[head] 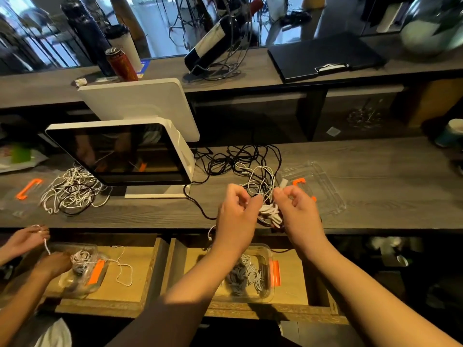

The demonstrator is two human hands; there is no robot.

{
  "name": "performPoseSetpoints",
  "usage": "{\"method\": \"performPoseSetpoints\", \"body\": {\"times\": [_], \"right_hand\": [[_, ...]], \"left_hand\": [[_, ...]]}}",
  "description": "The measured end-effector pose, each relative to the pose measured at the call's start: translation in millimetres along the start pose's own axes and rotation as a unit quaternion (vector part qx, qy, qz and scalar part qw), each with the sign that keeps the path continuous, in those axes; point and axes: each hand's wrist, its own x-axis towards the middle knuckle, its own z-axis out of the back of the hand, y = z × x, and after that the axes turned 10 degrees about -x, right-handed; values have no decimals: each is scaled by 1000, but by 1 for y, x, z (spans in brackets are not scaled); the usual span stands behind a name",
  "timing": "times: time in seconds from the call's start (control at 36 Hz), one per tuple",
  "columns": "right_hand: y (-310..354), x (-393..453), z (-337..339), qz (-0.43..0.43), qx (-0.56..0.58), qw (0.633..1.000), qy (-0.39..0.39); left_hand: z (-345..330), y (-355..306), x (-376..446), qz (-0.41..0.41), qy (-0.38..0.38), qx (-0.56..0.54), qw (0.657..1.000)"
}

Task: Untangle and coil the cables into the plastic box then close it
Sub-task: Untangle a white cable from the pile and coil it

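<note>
Left hand and right hand hold a partly coiled white cable between them above the counter edge, fingers of both curled and pinching it. Tangled cable trails behind. Clear plastic box with coils sits in the open drawer below.

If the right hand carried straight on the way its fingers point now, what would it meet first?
Probably the white cable bundled between both hands, then the left hand; the right hand points inward, though depth is unclear.
</note>
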Motion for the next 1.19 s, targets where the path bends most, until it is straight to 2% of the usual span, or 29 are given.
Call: {"method": "performPoseSetpoints", "body": {"times": [0.08,0.19,0.28,0.39,0.5,0.58,0.72,0.97,1.19], "right_hand": [[-1,-1,5,36,1,999,-27],[-2,-4,8,66,-29,997,-17],[1,-5,11,71,-54,996,24],[2,1,14,52,-115,988,89],[1,5,15,-9,-73,989,128],[4,6,17,-22,-64,988,141],[10,5,20,2,-47,989,143],[19,-3,18,74,-32,991,104],[18,5,24,83,-79,981,159]], "left_hand": [[9,-5,1,176,114,-43,977],[20,-8,2,196,180,-113,957],[27,-8,5,156,197,-84,964],[33,-5,1,62,194,70,976],[33,-7,0,-50,212,211,953],[33,-5,-1,-137,228,261,928],[38,0,0,-215,214,249,920],[38,3,1,-255,151,188,937],[32,0,-2,-283,52,137,948]]}}
